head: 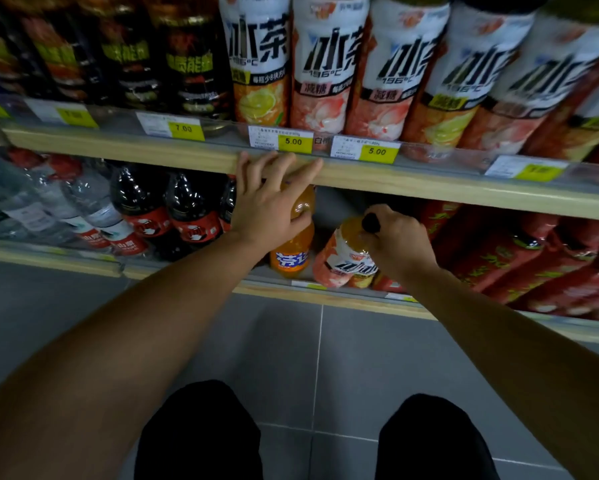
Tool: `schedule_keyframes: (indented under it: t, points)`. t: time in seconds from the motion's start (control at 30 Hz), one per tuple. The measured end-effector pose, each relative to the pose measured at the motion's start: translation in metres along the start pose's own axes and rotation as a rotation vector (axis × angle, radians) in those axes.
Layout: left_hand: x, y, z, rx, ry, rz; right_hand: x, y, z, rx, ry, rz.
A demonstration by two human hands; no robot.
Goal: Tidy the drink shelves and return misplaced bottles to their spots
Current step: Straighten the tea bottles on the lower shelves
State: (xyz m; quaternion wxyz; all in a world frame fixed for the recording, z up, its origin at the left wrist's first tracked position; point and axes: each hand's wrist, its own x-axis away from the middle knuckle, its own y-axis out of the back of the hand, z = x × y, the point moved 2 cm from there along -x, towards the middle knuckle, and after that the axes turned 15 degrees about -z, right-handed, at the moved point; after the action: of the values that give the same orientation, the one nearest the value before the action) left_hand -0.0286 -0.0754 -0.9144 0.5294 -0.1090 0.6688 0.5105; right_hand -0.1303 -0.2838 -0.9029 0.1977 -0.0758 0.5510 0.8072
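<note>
Now our right hand (398,240) grips the tea bottle (346,261) — misplaced beside the orange soda (291,251); our left hand (270,202), fingers spread, steadies that soda.

Open slot on lower shelf (274,289) between orange soda bottle (291,251) and peach tea bottle (343,261). Upper shelf edge (429,188) caps it at 12 o'clock; cola bottles (187,216) wall 9 o'clock, red bottles (520,258) 3 o'clock.

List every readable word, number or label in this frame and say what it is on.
"7.00": yellow price tag, upper shelf rail.
"5.00": price tag, same rail.
"5.00": next price tag.
"冰茶", "-196°C", "减糖": iced tea bottles, upper shelf.
Other tags, the orange soda bottle label and the dark bottles: too blurred.
</note>
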Motion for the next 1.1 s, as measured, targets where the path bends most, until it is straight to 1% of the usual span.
schedule_keyframes:
  t: [0.13,0.27,0.37,0.47,0.57,0.67,0.73,0.97,1.1]
  points:
    - [-0.007,0.013,-0.005,-0.001,0.039,0.158,0.014,0.052,-0.006,-0.058,-0.085,-0.089]
    - [-0.018,0.026,-0.019,-0.031,0.108,0.27,0.027,0.1,-0.02,-0.011,-0.101,-0.196]
    - [-0.026,0.031,-0.039,-0.046,0.124,0.291,0.033,0.133,-0.034,0.024,-0.11,-0.266]
    - [-0.038,0.028,-0.076,0.015,0.064,0.3,0.038,0.162,-0.047,0.038,-0.114,-0.341]
    - [-0.061,0.021,-0.118,0.093,0.042,0.368,0.043,0.187,-0.058,0.046,-0.092,-0.436]
    - [-0.074,0.014,-0.145,0.152,0.01,0.445,0.043,0.212,-0.062,0.031,-0.054,-0.545]
    - [-0.072,0.01,-0.153,0.139,-0.019,0.489,0.04,0.227,-0.062,-0.001,-0.037,-0.612]
    - [-0.073,0.007,-0.157,0.109,-0.015,0.561,0.019,0.271,-0.048,-0.102,0.002,-0.785]
    - [-0.075,0.008,-0.158,0.119,0.008,0.603,0.004,0.287,-0.034,-0.147,0.033,-0.818]
